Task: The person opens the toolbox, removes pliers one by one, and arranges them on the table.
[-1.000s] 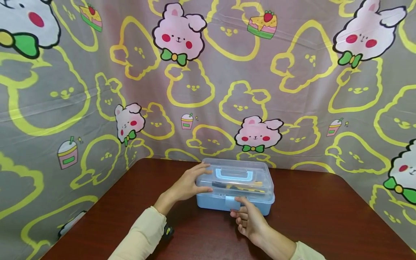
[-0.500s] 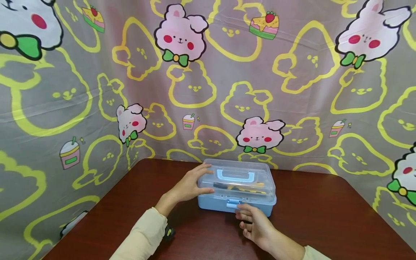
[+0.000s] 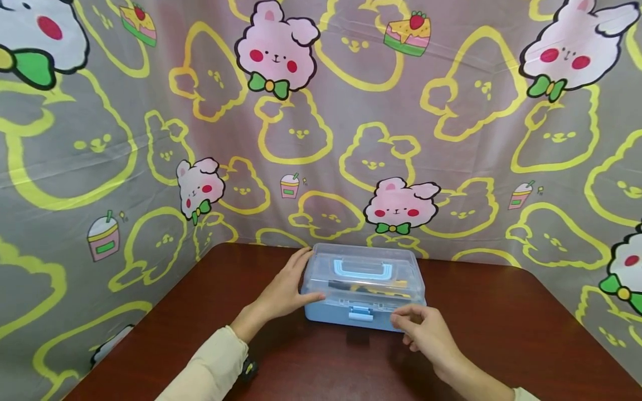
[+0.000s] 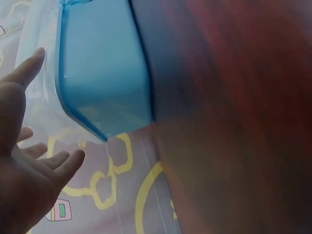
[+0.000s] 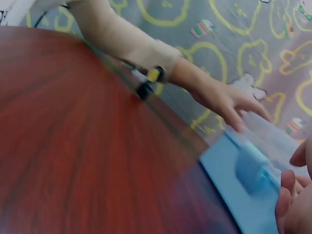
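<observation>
A plastic storage box stands on the table in the head view, with a light blue base [image 3: 326,314] and a clear lid [image 3: 326,253] lying over it. The lid bears a light blue handle [image 3: 362,273]. At the front, the blue latch [image 3: 361,314] is flipped outward; it juts from the base in the right wrist view. My left hand [image 3: 281,291] is spread around the box's left end, thumb at the front, fingers at the side. My right hand [image 3: 428,334] is by the front right corner, fingers loosely bent, holding nothing visible. Yellow and black items [image 3: 383,292] show through the lid.
The box rests on a dark red-brown table [image 3: 481,317]. Behind and beside the table hangs a grey curtain [image 3: 321,122] printed with cartoon faces. A black wrist device [image 3: 249,367] is under the left sleeve [image 3: 208,362].
The latch has swung from upright against the front to outward. My right hand has left it and moved right to the corner. My left hand has shifted slightly left along the box's end.
</observation>
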Tool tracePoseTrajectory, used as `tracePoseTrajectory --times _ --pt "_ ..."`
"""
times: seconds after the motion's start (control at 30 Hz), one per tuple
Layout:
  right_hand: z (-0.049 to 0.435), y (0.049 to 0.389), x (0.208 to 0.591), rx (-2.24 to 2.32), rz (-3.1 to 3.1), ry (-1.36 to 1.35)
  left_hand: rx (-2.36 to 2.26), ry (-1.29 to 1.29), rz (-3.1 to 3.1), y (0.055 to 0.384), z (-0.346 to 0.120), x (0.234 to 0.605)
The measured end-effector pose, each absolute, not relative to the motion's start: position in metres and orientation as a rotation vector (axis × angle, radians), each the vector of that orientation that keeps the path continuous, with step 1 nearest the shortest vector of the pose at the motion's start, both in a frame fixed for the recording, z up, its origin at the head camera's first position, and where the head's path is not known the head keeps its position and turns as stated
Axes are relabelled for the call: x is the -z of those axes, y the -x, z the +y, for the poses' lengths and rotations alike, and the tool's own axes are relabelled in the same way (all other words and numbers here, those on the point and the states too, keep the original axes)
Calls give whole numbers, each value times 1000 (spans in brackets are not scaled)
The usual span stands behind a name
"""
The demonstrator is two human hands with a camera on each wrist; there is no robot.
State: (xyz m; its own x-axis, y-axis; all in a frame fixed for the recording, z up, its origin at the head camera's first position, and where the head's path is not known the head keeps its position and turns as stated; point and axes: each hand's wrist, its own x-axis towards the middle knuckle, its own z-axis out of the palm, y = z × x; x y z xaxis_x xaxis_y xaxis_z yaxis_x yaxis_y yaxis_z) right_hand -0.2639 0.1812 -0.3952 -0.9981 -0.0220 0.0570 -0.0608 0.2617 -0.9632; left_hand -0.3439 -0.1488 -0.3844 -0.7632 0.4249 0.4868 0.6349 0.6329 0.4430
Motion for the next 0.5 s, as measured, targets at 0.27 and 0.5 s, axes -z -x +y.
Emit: tracePoseTrajectory --times 0.27,0.5 --pt "218 275 391 -1030 -2447 -218 784 674 -2754 335 -168 385" --pt "234 294 403 -818 -2591 -370 791 787 -2857 336 -168 384"
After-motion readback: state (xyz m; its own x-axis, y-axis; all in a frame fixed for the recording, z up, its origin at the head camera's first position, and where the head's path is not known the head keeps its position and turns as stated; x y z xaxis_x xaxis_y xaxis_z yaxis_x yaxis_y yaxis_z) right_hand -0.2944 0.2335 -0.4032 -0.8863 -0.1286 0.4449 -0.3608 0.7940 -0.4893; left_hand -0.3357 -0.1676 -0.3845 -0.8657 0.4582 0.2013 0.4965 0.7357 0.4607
